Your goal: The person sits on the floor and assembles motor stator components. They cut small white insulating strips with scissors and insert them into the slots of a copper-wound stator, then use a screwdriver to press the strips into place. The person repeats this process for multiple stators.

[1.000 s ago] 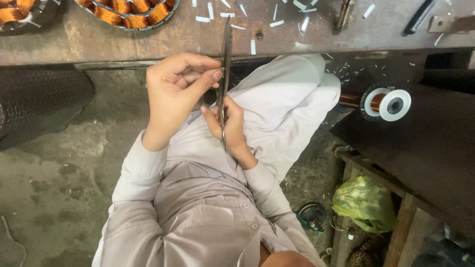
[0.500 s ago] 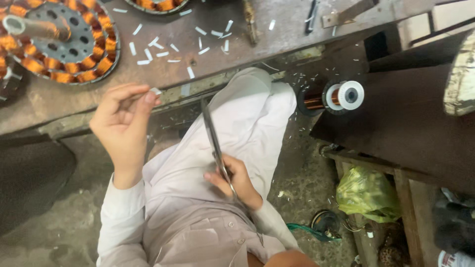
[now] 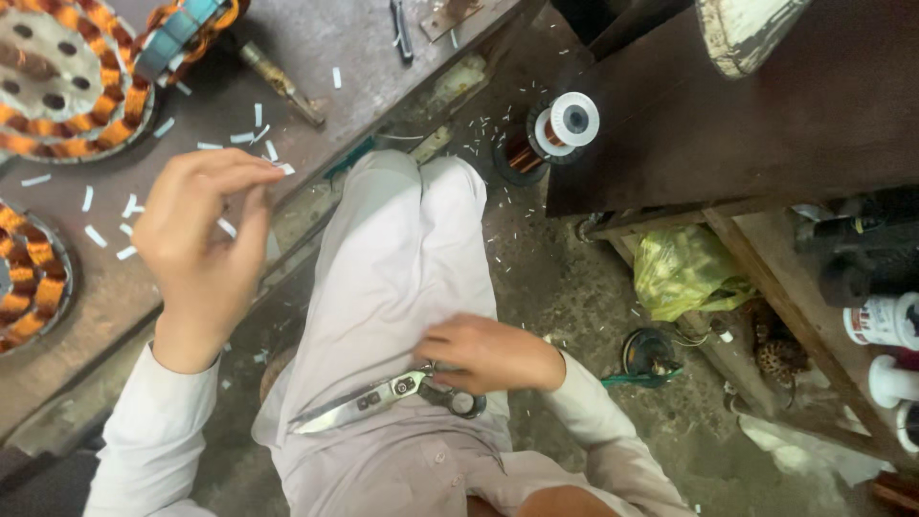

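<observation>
My left hand [image 3: 206, 249] is raised over the edge of the workbench [image 3: 316, 38], its fingertips pinched on a small white paper strip [image 3: 285, 168]. Down on my lap, my right hand [image 3: 490, 352] grips the handles of metal scissors [image 3: 369, 402], whose blades lie flat across my pale trousers and point left. Round motor stators with orange-copper windings [image 3: 67, 86] lie on the bench just beyond my left hand, with several cut white strips [image 3: 124, 206] scattered around them.
A metal tool [image 3: 282, 84] lies on the bench. A spool of copper wire [image 3: 572, 120] sits beside a dark wooden table [image 3: 766, 124] on the right. A yellow-green plastic bag [image 3: 684, 270] and white spools [image 3: 885, 321] are below it.
My left hand left the scissors and moved out over the bench with a white strip. My right hand lowered the scissors from upright to flat on my lap.
</observation>
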